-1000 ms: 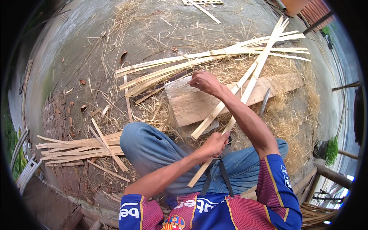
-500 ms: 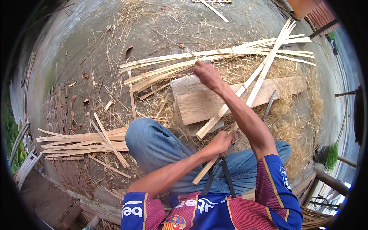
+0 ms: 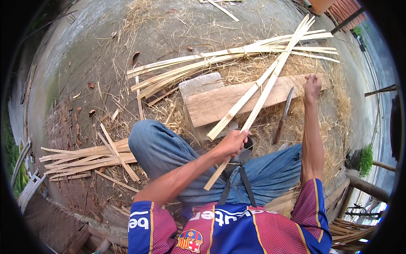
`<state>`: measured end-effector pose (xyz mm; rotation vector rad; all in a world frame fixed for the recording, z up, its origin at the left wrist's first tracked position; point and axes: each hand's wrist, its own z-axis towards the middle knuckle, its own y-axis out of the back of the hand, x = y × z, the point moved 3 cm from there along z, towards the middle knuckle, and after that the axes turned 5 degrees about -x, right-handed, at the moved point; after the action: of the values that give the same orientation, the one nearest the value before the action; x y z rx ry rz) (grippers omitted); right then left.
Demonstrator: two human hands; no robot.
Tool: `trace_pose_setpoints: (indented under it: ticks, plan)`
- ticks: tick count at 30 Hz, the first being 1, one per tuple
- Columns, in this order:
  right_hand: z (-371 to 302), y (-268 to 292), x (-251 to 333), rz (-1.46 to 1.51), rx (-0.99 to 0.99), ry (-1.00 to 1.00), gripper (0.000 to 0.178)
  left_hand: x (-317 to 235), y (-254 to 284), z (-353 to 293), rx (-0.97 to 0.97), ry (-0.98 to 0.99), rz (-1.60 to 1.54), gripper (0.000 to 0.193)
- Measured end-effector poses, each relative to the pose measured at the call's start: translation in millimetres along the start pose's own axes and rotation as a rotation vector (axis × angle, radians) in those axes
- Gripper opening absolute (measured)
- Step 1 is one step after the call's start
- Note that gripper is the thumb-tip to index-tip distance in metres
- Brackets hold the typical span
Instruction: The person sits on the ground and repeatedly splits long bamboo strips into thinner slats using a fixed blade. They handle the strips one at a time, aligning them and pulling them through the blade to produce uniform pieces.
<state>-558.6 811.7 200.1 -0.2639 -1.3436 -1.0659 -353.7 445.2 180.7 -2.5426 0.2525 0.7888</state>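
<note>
My left hand (image 3: 235, 143) is closed around a long pale bamboo strip (image 3: 265, 91), whose near end sticks out over my lap. The strip slants away to the upper right, crossing a second bamboo strip (image 3: 237, 109) that rests over the wooden plank (image 3: 207, 108). At the plank's right end is my right hand (image 3: 313, 86), its fingers curled shut; whatever may be in them is hidden. Between my two hands lies a knife (image 3: 284, 114) with a brown handle, its blade pointing away from me. A grey block (image 3: 202, 83) shows under the plank's left end.
Beyond the plank lies a bundle of bamboo strips (image 3: 169, 67). More split strips (image 3: 93, 158) are piled left of my knee, near a woven mat (image 3: 59, 122). Curly shavings (image 3: 338, 110) cover the ground at right. A green plant (image 3: 365, 158) stands at the far right.
My right hand has swung from the far strips to the plank's right end, uncovering the grey block and the knife's handle. My left hand keeps its strip and has shifted slightly left and away.
</note>
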Motion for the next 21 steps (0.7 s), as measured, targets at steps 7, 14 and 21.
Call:
trace_pose_setpoints:
  ticks: [7,14,21]
  plan:
    - [-67,43,-113,0.171,0.316,-0.457,0.014,11,3,3,-0.011,0.036,-0.005,0.035]
    - [-130,29,-113,0.529,0.422,-0.897,0.018,4,8,7,0.02,0.054,-0.017,0.036]
    - [-145,40,-110,0.497,0.422,-0.798,0.02,2,6,9,0.031,0.04,0.026,0.036]
